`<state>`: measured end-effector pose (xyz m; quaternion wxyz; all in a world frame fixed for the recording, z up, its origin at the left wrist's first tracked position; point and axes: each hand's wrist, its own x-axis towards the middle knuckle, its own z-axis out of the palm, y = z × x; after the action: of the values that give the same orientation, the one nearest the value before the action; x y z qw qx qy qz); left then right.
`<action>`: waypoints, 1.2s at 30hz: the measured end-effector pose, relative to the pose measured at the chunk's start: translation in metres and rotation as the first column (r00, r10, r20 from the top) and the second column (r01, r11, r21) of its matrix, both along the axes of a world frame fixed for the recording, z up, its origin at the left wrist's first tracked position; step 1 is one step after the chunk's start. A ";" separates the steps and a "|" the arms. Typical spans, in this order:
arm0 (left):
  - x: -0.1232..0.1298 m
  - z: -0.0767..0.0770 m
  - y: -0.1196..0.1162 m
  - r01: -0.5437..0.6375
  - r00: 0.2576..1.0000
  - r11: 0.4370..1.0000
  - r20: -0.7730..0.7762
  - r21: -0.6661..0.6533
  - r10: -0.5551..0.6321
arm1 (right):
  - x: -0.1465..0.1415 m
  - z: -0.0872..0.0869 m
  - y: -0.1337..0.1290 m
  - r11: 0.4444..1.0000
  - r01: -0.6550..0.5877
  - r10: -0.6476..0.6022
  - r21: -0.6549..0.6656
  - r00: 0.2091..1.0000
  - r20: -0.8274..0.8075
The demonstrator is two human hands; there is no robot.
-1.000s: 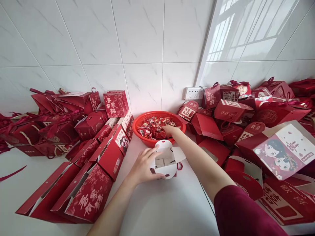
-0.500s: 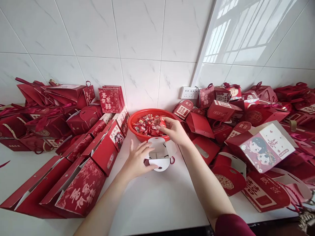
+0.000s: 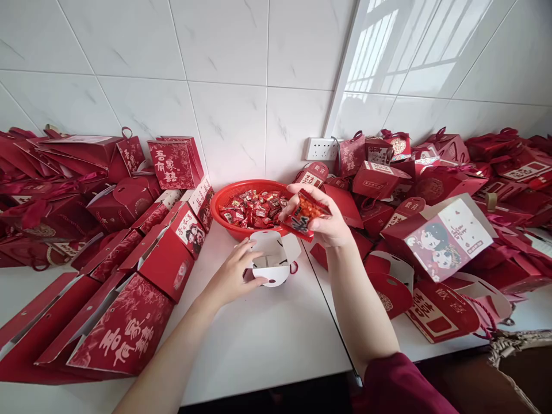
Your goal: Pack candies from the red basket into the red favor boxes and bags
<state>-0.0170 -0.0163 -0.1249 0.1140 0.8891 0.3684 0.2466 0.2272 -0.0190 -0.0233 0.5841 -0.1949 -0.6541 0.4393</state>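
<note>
My right hand (image 3: 328, 215) pinches a small red packet of snack or candy (image 3: 307, 213) with dark and white lettering. It is held up above the right front of the red plastic basket (image 3: 233, 231), which contains many small wrapped candies (image 3: 259, 207). In front of the basket stands a gift box (image 3: 276, 275) with its flaps up, white inside, a dark red cord loop at its right. My left hand (image 3: 233, 270) grips the box's left side, thumb at the front flap and fingers toward the back. The box's bottom shows partly, with dark marks or slits.
Rows of red gift boxes (image 3: 125, 328) stand on the left, with more piled behind them. Another heap of red boxes and bags (image 3: 440, 310) covers the right. A power strip (image 3: 321, 149) is at the tiled wall. An open cardboard carton (image 3: 517, 368) sits at the lower right.
My right hand has risen from the candy basket toward me, bringing the red packet with it. My left hand stays at the gift box. The view has shifted slightly.
</note>
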 end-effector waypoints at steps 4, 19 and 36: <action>0.000 0.001 0.000 0.012 1.000 0.999 -0.015 0.035 -0.012 | 0.003 0.006 -0.006 0.991 0.067 -0.071 -0.115 0.997 -0.030; 0.000 0.006 -0.003 0.013 1.000 0.997 0.005 0.070 -0.013 | -0.010 -0.001 0.006 0.954 0.081 -0.084 -0.289 0.996 -0.001; -0.014 0.012 0.004 0.036 0.998 0.998 -0.057 0.056 -0.033 | -0.002 -0.008 0.003 0.971 0.231 -0.175 0.064 0.503 0.847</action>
<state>-0.0307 -0.0126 -0.1128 0.0825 0.9048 0.3488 0.2299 0.2254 -0.0158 -0.0316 0.2348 -0.4753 -0.8142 0.2365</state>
